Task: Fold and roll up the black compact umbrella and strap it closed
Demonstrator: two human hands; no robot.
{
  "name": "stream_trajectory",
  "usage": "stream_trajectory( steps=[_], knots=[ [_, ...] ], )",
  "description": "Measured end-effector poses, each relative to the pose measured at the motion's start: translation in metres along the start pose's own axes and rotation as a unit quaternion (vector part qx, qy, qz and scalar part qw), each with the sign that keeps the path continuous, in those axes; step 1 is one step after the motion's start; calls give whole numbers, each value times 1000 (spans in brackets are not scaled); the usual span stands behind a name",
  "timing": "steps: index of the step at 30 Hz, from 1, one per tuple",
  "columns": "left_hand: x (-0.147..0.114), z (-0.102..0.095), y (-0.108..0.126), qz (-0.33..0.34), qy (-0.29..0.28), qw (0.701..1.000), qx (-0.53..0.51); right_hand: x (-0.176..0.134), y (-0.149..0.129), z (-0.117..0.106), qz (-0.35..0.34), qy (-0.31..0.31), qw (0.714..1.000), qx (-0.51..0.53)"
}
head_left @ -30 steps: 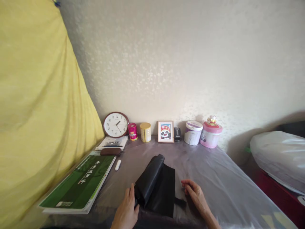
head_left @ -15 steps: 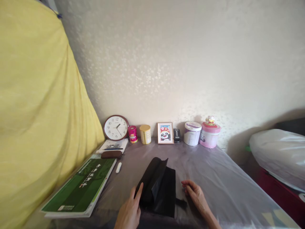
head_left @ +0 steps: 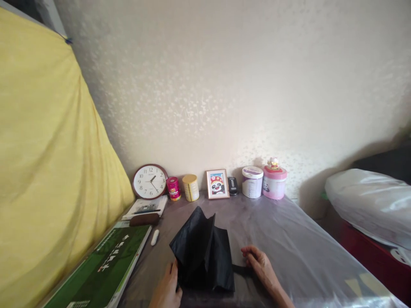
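Observation:
A black folded cloth item (head_left: pixel 205 256) with loose, pointed flaps stands partly spread near the table's front. Whether it is a bag or a folded umbrella I cannot tell. My left hand (head_left: pixel 168 286) grips its lower left edge, thumb in front and the other fingers partly hidden. From its lower right side a short black strap (head_left: pixel 240 270) runs toward my right hand (head_left: pixel 260 267). That hand is closed, its fingers curled and the thumb against them, just right of the cloth. The strap's end goes out of sight at the palm, so its hold there is unclear.
On the left lie a green book (head_left: pixel 105 265), a brown case (head_left: pixel 144 219) and a small white stick (head_left: pixel 155 237). Along the wall stand a clock (head_left: pixel 150 182), a picture frame (head_left: pixel 218 184) and several tubs. A yellow curtain (head_left: pixel 48 149) hangs left; a plastic-wrapped bundle (head_left: pixel 369 196) sits right.
The black cloth's upper left part has opened out and spread leftward. The strap now reaches my right hand. The view has shifted slightly, and my left hand sits lower in it.

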State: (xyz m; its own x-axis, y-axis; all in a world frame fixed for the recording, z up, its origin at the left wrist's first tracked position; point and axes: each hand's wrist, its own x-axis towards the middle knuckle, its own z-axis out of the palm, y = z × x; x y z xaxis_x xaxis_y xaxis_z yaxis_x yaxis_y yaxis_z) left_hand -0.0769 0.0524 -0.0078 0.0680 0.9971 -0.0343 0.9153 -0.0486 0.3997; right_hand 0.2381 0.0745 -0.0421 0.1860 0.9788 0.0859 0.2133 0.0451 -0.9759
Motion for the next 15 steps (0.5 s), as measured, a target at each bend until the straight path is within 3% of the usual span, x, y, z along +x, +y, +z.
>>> stream_trajectory(
  steps=[3,6,8,10,13,15],
  knots=[
    [0,-10,0,-50,-53,983,-171,1,4,0,-9,-7,1000,5],
    [-1,-17,2,-113,-121,905,-392,1,4,0,-11,-1,1000,0],
    [-1,-18,7,-108,-133,873,-456,0,0,-1,-14,8,1000,-11],
    [-1,-19,14,-85,-107,889,-438,-2,-4,-2,-20,11,1000,-20],
    [0,-22,25,-49,-26,929,-367,-4,-9,-4,-24,13,999,-29],
    [0,-25,31,-34,-2,934,-357,-5,-10,-4,-24,11,999,-29]
  ],
)
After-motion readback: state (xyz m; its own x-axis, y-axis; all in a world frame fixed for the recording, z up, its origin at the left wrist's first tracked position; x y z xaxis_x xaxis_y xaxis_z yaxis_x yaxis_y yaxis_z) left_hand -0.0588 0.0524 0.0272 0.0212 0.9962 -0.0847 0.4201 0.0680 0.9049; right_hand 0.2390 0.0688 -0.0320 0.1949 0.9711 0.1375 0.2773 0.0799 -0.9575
